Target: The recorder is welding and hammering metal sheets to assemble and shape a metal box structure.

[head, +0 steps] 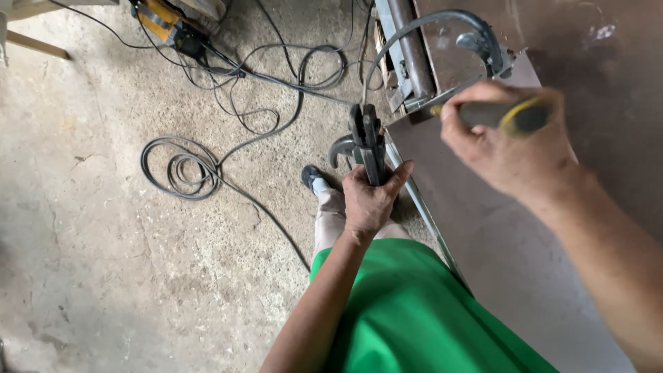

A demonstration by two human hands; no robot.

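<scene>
From the head view, the left hand (369, 200) is closed around the handles of a dark metal clamp tool (366, 141), which sits at the near edge of the brown metal sheet (483, 228). The right hand (501, 141) is wrapped tight round a yellow-and-grey tool handle (507, 116) above that sheet's top corner. The clamp looks heavy, rigid steel, best held low on its handles, as now. Left of the sheet, black cable (183, 169) coils on the concrete floor (90, 228).

No packages, labels, signs or screens anywhere in view.
</scene>
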